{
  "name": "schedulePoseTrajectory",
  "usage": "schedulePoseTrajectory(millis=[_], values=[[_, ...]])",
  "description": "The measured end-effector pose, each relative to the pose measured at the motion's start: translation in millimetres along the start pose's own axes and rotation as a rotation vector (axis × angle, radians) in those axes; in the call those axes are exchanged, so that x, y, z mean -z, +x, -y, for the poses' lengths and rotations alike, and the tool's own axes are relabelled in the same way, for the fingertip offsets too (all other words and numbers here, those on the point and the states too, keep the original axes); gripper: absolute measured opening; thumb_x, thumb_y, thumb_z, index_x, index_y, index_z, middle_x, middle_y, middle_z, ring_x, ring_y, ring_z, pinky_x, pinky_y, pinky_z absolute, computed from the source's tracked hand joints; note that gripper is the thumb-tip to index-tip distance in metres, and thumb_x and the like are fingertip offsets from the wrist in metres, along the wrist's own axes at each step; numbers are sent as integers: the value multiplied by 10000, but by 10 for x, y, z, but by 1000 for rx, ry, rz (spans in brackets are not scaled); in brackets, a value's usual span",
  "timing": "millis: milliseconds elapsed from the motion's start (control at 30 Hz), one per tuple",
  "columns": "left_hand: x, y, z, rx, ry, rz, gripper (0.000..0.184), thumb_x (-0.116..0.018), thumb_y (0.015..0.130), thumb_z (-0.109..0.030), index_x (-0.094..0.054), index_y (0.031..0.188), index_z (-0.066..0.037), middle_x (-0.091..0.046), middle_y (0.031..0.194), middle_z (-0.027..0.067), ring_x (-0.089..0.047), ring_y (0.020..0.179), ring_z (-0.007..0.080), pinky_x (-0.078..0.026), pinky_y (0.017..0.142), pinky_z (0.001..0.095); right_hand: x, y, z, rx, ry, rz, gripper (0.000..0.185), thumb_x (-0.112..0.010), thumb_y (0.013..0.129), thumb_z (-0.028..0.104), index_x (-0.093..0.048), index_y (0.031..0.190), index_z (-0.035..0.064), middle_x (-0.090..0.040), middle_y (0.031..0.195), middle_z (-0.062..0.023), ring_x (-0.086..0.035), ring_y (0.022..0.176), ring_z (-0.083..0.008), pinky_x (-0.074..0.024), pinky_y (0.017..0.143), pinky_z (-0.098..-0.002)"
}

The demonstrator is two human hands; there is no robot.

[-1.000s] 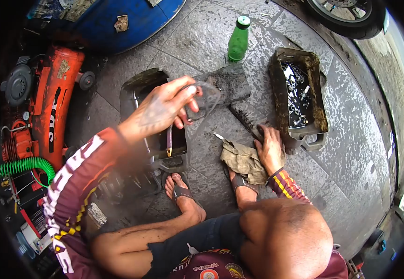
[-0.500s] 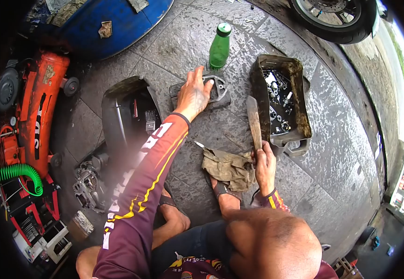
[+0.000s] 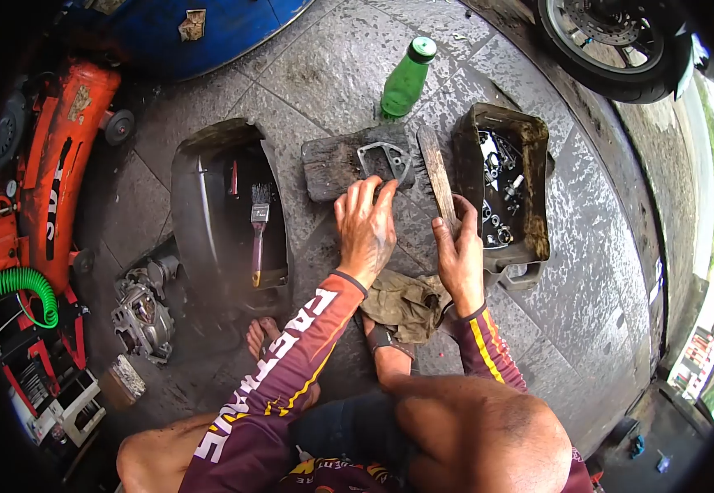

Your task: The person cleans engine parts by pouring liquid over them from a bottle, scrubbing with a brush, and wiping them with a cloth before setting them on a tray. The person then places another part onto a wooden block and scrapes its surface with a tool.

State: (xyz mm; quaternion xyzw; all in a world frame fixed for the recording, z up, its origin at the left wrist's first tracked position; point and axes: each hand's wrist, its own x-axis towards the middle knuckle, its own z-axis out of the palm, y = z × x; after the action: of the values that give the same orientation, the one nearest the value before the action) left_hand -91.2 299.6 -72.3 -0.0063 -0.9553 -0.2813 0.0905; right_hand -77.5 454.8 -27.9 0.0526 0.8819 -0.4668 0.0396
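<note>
A thin metal frame (image 3: 385, 163), roughly triangular with an open middle, lies on a worn dark block (image 3: 332, 168). My left hand (image 3: 367, 234) is at the block's near edge, fingers stretched toward the frame's near corner; whether the fingertips touch it I cannot tell. My right hand (image 3: 459, 255) is closed around the lower end of a flat wooden stick (image 3: 435, 168), which points up and away, beside the block. Below my hands a brown rag (image 3: 406, 304) lies on the floor by my foot.
A green bottle (image 3: 406, 82) stands beyond the block. On the right, a dark bin (image 3: 542, 197) holds small metal parts; on the left, another bin (image 3: 188, 214) holds a paintbrush (image 3: 259, 234). An engine part (image 3: 143, 312), an orange machine (image 3: 65, 172) and a wheel (image 3: 603, 49) surround the area.
My left hand has drawn back toward me from over the metal frame, uncovering the block and the paintbrush. My right hand has moved the wooden stick closer to the block. The camera view has shifted.
</note>
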Motion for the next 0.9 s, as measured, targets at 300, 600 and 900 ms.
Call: schedulePoseTrajectory(millis=[300,600,900], values=[[38,11,91,72,-187,-99,419,-559,918,-117,-525,1325,-27,-487,1326,164,-470,1237,348,-357,1044,449,87,-32,64,153,-22,53,564,-554,947,75,-384,1483,121,-573,1299,-235,-613,1121,-370,-506,885,-381],[-245,150,73,180,18,13,613,-623,904,-240,-410,1426,-1,-347,1509,154,-290,1406,319,-162,1169,502,88,138,-20,196,-176,219,543,-547,949,102,-407,1471,144,-643,1140,-244,-639,998,-407,-533,808,-412],[-215,158,63,223,-34,29,610,-652,872,-217,-442,1413,-29,-353,1500,152,-284,1409,326,-159,1170,511,-166,760,15,376,-232,298,565,-546,928,72,-405,1469,155,-648,994,-265,-631,869,-441,-517,736,-463]])
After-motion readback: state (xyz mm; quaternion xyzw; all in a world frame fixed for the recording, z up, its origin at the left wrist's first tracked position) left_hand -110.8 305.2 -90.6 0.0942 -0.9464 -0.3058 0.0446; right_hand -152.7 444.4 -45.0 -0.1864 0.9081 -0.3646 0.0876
